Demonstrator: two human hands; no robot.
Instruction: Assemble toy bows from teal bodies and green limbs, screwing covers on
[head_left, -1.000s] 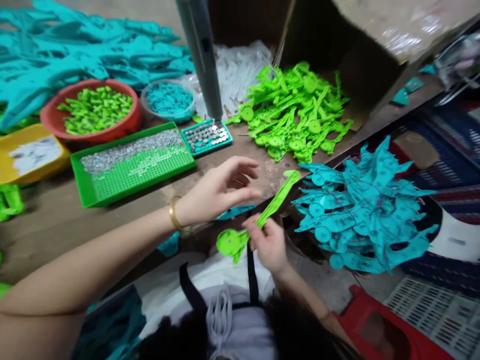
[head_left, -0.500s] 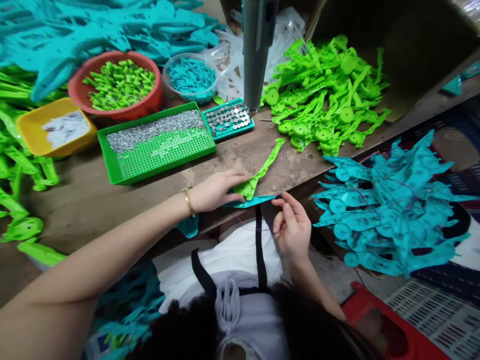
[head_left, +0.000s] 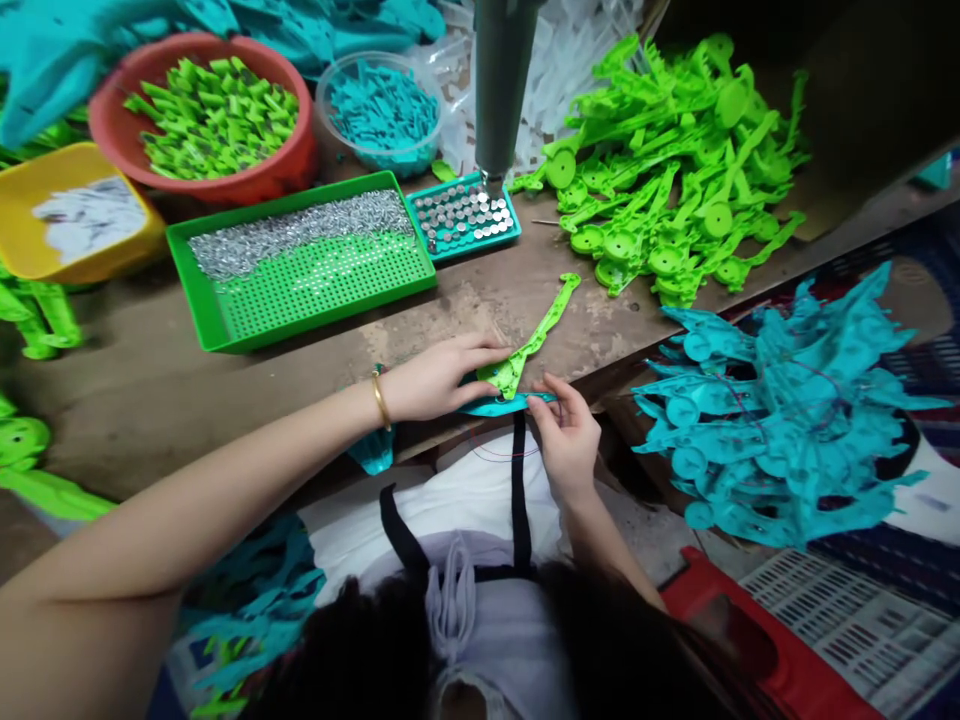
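At the table's near edge lies a long teal plastic part (head_left: 504,405), with a lime-green plastic arm (head_left: 534,342) resting against it, its wide end down and its narrow end pointing away. My left hand (head_left: 439,380) is closed around the left end of the teal part, thumb along it, its fingers reaching the green arm's wide end. On the other side, my right hand (head_left: 568,432) pinches the teal part's right end between thumb and fingers. Thin dark red wires (head_left: 502,458) loop below, over my lap. My fingers hide much of the teal part.
A green tray of screws (head_left: 315,290) and a teal tray of metal discs (head_left: 469,225) lie beyond my hands, under a grey machine column (head_left: 501,100). Lime-green arms (head_left: 690,210) are heaped at right, above a pile of teal parts (head_left: 772,420). A red bowl (head_left: 300,150) stands at left.
My right hand has moved left and closed on the teal part's right end; its fingers were just beside the tip before. The view has shifted slightly closer to the table.
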